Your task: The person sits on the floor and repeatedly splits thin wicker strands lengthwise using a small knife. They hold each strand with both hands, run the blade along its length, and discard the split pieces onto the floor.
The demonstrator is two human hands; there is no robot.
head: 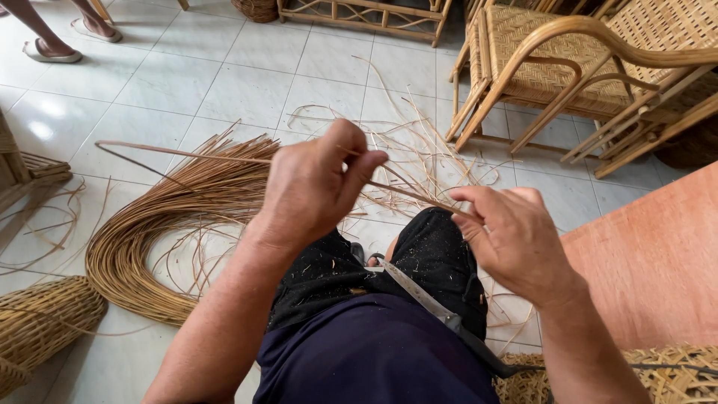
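A thin rattan strip (187, 153) runs from the far left across to my hands. My left hand (314, 183) pinches it between thumb and fingers. My right hand (516, 236) grips the same strip lower down, near my knee. Both hands are raised above my lap, over black shorts (426, 258) flecked with fibre dust. A long knife blade (422, 295) lies across my thigh under my right forearm, its dark handle toward my body.
A curved bundle of rattan strips (142, 239) lies on the white tiled floor at left, with loose shavings (419, 142) ahead. A woven basket (37, 322) sits at lower left. Rattan chairs (568, 67) stand at upper right. Another person's sandalled feet (52, 52) are at top left.
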